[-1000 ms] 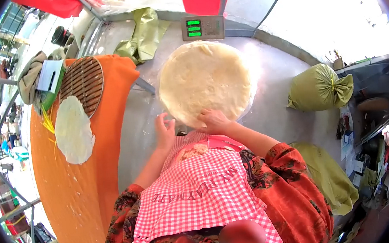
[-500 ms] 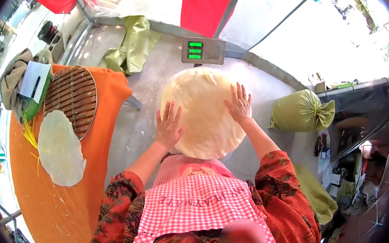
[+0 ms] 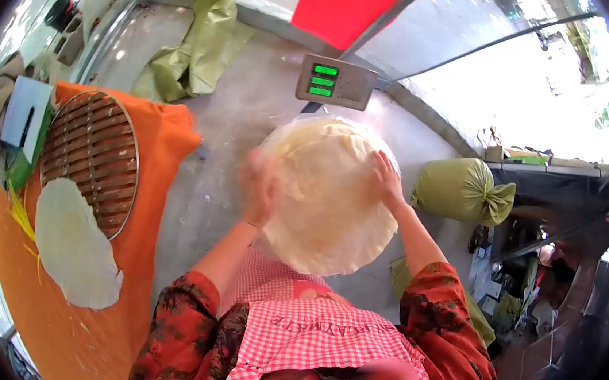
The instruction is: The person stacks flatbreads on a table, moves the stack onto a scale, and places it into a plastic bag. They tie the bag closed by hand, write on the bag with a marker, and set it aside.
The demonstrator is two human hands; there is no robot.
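A round stack of pale, thin sheets lies in front of me, just below a scale display with green digits. At the stack's left edge is my left hand, blurred by motion, so its fingers cannot be made out. My right hand rests against the right edge of the stack, fingers stretched out and pointing up along it. A single pale oval sheet lies on the orange cloth at the left, beside a round slatted rack.
A tied green sack stands to the right. An empty green sack lies on the floor at the upper left. A white box sits at the orange table's far corner. Metal poles cross at the upper right.
The view has turned and shifted. My left hand has moved and blurred. My right hand has come inward onto the edge of the stack, its fingers less spread.
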